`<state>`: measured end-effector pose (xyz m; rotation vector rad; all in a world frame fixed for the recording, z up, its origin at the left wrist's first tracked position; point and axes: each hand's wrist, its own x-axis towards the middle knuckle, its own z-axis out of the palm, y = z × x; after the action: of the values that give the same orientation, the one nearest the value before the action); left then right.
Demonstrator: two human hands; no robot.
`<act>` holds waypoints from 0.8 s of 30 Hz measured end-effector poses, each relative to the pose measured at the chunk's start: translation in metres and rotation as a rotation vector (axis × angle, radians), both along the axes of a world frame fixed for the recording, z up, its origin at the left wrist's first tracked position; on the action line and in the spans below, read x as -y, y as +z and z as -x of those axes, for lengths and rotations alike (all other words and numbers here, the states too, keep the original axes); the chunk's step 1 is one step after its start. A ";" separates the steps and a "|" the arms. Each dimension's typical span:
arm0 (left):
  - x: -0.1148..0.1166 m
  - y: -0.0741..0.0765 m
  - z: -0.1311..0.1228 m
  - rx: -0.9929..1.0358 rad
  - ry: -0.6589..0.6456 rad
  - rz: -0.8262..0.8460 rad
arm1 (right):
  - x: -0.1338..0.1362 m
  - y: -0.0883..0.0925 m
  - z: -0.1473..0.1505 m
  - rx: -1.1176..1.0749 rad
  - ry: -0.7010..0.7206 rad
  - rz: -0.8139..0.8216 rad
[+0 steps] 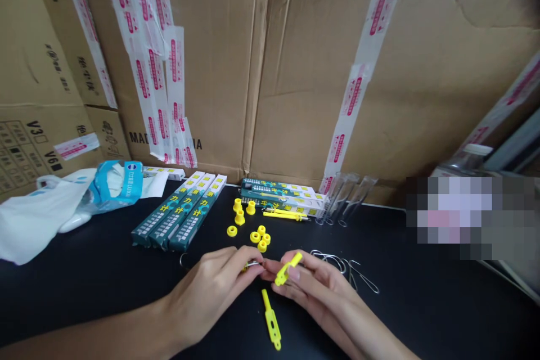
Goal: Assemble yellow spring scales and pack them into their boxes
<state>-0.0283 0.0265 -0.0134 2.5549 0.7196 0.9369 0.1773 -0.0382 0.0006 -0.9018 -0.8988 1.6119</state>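
My left hand (219,278) pinches a small shiny metal piece (252,264) with a bit of yellow beside it; most of it is hidden by the fingers. My right hand (312,287) holds a short yellow plastic part (288,270) between thumb and fingers. The fingertips of both hands meet around the metal piece. Just below them, a similar yellow plastic part (271,320), with a thin stem and a flat slotted end, lies on the black table. Beyond the hands are several small yellow caps (239,217) and yellow rings (232,231).
Three dynamometer boxes (181,211) lie at left, more boxes (282,194) at the back. Yellow rods (287,215), clear tubes (352,197) and bent metal hooks (363,278) lie to the right. A blue tissue pack (120,180) is far left. Cardboard (295,79) walls the back.
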 end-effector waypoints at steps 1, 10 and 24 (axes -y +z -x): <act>0.000 0.000 0.000 -0.006 -0.004 -0.009 | 0.001 0.001 0.000 0.010 -0.003 -0.001; 0.001 0.002 -0.002 -0.009 0.042 -0.013 | -0.002 -0.008 0.003 0.227 -0.126 -0.129; 0.002 0.000 -0.004 -0.078 0.081 -0.024 | 0.001 -0.024 0.010 0.467 -0.162 -0.264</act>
<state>-0.0243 0.0250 -0.0132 2.6132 0.8443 0.8800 0.1673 -0.0397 -0.0234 -1.1504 -1.2896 1.1266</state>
